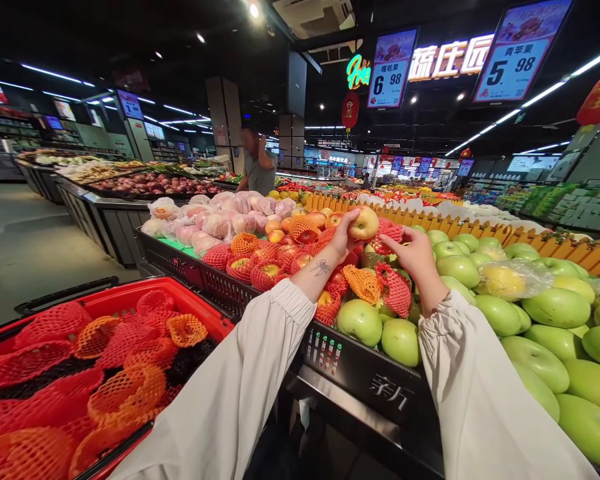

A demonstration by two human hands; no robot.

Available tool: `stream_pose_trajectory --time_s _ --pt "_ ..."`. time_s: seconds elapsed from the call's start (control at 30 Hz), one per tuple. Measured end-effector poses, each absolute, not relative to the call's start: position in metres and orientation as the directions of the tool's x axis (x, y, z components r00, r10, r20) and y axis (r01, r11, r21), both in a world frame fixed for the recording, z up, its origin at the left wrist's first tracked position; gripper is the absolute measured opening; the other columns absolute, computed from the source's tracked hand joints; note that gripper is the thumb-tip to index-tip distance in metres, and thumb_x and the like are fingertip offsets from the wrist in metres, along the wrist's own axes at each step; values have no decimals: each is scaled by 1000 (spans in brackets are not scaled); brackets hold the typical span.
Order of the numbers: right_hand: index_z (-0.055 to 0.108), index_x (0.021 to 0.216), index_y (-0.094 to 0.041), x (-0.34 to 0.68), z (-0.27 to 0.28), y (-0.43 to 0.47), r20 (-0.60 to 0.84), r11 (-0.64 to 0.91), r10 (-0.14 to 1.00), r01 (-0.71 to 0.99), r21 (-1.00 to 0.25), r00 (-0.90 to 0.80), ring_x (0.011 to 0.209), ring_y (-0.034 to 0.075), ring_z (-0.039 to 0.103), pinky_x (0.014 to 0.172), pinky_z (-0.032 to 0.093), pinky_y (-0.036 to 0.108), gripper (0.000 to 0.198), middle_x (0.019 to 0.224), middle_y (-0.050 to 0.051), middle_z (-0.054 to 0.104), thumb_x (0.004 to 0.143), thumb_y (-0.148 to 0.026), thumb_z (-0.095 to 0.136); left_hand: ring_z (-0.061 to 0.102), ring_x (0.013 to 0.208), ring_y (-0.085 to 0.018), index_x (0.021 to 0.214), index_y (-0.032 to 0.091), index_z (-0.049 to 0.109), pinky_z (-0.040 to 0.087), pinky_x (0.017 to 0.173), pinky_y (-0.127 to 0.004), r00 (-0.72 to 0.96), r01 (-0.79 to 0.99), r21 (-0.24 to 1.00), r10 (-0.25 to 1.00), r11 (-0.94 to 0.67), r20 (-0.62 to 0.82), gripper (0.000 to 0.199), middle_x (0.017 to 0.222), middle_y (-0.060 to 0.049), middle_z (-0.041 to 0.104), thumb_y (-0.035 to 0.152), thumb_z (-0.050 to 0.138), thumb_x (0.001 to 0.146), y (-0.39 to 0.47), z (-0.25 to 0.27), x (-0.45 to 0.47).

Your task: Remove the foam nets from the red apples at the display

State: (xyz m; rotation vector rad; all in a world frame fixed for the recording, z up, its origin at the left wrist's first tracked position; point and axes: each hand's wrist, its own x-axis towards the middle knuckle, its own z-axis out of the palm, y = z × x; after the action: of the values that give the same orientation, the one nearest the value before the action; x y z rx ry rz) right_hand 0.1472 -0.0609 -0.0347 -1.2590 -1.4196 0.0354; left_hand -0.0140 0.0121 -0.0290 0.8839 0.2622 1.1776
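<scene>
On the counter (pixel 350 368), bagged fruit (pixel 220 221) lies toward the left edge, left of and behind netted apples (pixel 267 272); loose apples (pixel 537 360) fill the right side, a fence (pixel 480 231) behind them. Off the front left corner, a basket (pixel 180 289) holds foam nets (pixel 127 395). An apple (pixel 365 224) is in the left hand (pixel 344 237).

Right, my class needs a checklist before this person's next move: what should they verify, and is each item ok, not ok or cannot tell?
1. Left hand holding the apple: ok.
2. Apple's visible side bare: ok.
3. Right hand gripping the red net: cannot tell.
4. Red basket holding foam nets: ok.
5. All other apples bare: not ok; several wear nets.
</scene>
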Motion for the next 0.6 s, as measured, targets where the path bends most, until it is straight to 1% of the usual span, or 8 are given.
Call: stream_pose_trajectory --time_s 0.1,0.2,0.3,0.33,0.4,0.47,0.53,0.6 --pt "70 72 -21 143 -31 -65 691 463 680 587 -664 245 69 20 59 71 50 36 42 72 4 70 72 -62 78 64 79 -15 104 21 70 44 60 -24 355 -693 717 902 78 245 28 80 -1 68 47 69 92 10 -27 -14" --pt "71 75 -23 139 -29 -63 653 525 744 478 -704 144 78 21 63 78 54 38 37 78 4 73 71 -59 77 63 75 -13 106 21 70 44 59 -23 372 -663 744 899 84 230 29 83 -1 70 45 70 91 12 -28 -13" --pt "66 71 -25 139 -26 -61 614 537 779 369 -758 126 83 22 62 82 56 40 29 78 3 69 70 -53 73 63 71 -11 111 20 69 47 60 -21 393 -656 750 888 88 239 34 86 0 71 44 70 87 13 -29 -13" --pt "63 69 -25 139 -25 -61 585 522 799 323 -789 137 81 22 61 79 57 40 27 77 3 66 70 -51 69 64 72 -11 112 20 69 48 61 -21 385 -672 736 888 83 251 36 86 0 71 45 71 86 13 -29 -13" --pt "59 71 -26 138 -23 -63 508 466 849 245 -850 149 74 22 59 66 56 38 22 72 2 62 71 -47 65 66 73 -12 114 21 69 50 63 -21 352 -711 699 896 68 270 38 85 1 70 47 71 86 9 -27 -14" --pt "61 77 -26 137 -23 -67 431 396 891 220 -891 142 62 19 55 51 49 34 18 68 1 59 69 -42 65 66 73 -12 115 21 70 50 63 -21 324 -732 678 908 63 266 39 85 1 70 48 70 87 4 -23 -16" --pt "66 84 -25 136 -24 -71 402 365 909 258 -895 110 53 15 49 45 41 29 22 65 -2 59 66 -38 69 66 73 -12 116 20 70 49 62 -21 316 -738 671 914 68 255 39 84 0 70 49 69 89 -1 -21 -18" --pt "70 85 -23 135 -26 -74 428 386 902 346 -855 52 51 12 45 46 39 27 26 63 -3 61 64 -37 72 66 73 -12 115 20 70 50 62 -20 316 -746 662 914 75 254 37 83 1 70 48 67 92 -4 -19 -19"
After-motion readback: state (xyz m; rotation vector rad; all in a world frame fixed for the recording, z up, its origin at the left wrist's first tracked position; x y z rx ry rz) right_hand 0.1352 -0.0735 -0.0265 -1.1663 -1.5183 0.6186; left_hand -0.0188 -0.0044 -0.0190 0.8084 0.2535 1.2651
